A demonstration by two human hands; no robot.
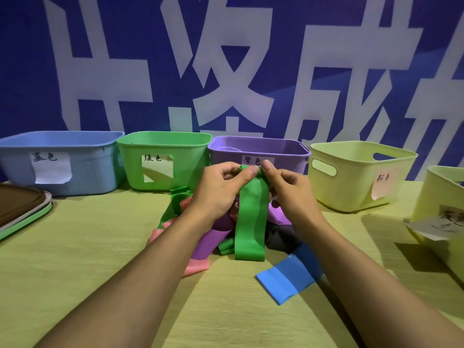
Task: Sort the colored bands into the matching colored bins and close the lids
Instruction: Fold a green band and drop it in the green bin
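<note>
Head view. Both hands pinch the top edge of a green band, held up above the pile of bands in the middle of the table. The left hand has its thumb laid across the front of the band's folded top with the fingers curled behind it; the right hand grips the same top edge from the other side, thumb tip on the fold, fingers curled under. The two thumbs nearly meet. The band hangs straight down as a flat loop, its lower end reaching the table in front of the pile. Both forearms reach forward from the lower corners, wrists raised off the cloth.

The pile under the hands holds purple, pink, green and dark bands, tangled. A blue band lies flat just right of it, partly under the right forearm.

Behind stand open bins in a row: blue bin, green bin, purple bin, yellow bin, each with a paper label. Another yellow bin is at the right edge. Stacked lids lie at the left edge.
</note>
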